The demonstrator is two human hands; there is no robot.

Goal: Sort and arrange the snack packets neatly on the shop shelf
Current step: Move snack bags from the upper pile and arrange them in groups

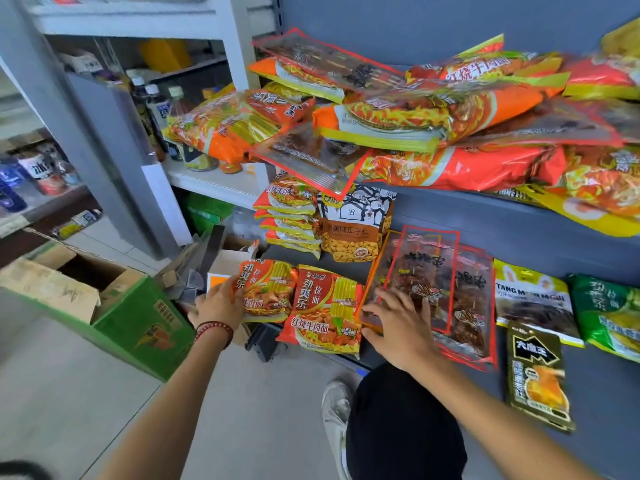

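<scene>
1. Black-trousered knee (398, 427) and a pale shoe (334, 410) sit lowest in view, on the tiled floor, with both bare forearms reaching forward above them.
2. Right hand (398, 323) lies flat, fingers spread apart, on the lower end of a clear red-edged skewer packet (420, 278) on the lower shelf (606, 410); more packets of that kind lie beneath and to its right.
3. Left hand (220, 301), a bead bracelet at its wrist, has its fingers straight and close together against the left edge of an orange noodle packet (266, 291). A second noodle packet (322, 306) lies between the two hands.
4. Further right on that shelf lie a black packet (535, 372), a yellow packet (533, 299) and a green packet (606, 313).
5. Left of the shelf, a green carton (138, 317) stands open on the floor.
6. Behind, a seed bag (353, 226) stands upright beside a stack of noodle packets (291, 213).
7. On the upper shelf (485, 209), an untidy heap of packets (415, 116) overhangs the edge.
</scene>
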